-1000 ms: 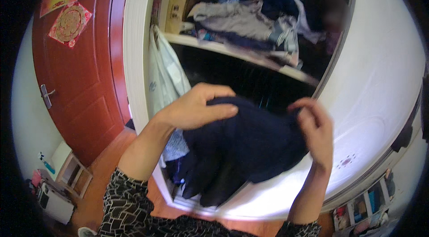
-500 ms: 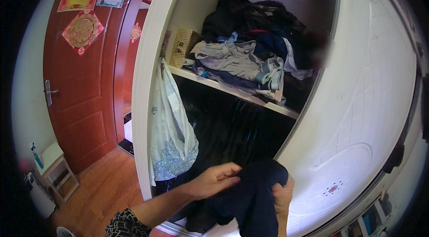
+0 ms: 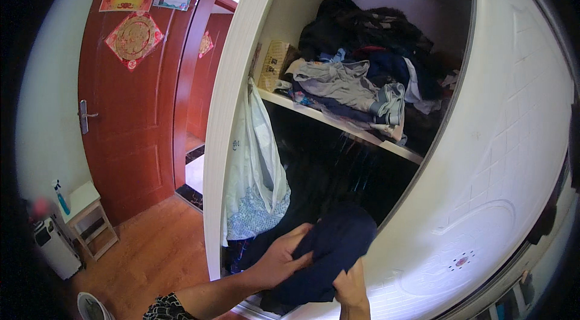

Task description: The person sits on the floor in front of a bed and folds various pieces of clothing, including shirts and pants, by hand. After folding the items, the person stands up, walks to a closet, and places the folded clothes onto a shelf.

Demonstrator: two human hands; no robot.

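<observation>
A dark navy piece of clothing [image 3: 338,235], bunched and partly folded, hangs between my two hands in front of the open wardrobe. On its left side my left hand [image 3: 286,259] grips the cloth between thumb and fingers. My right hand [image 3: 351,284] is closed on its lower right edge. What kind of garment it is cannot be made out. Above, a shelf [image 3: 344,122] carries a crumpled grey garment [image 3: 338,78] on top of other clothes, with a heap of dark clothes [image 3: 362,24] behind.
A white and blue bag [image 3: 257,181] hangs on the wardrobe's left side. A yellowish box [image 3: 276,65] stands at the shelf's left end. The white sliding door [image 3: 495,139] covers the right. A red door [image 3: 127,115], small stool [image 3: 84,202] and bin [image 3: 93,308] are at left.
My hands and the dark garment have shifted a little left; the cloth is gathered more compactly, its lower part no longer hanging as far. The view has turned slightly left.
</observation>
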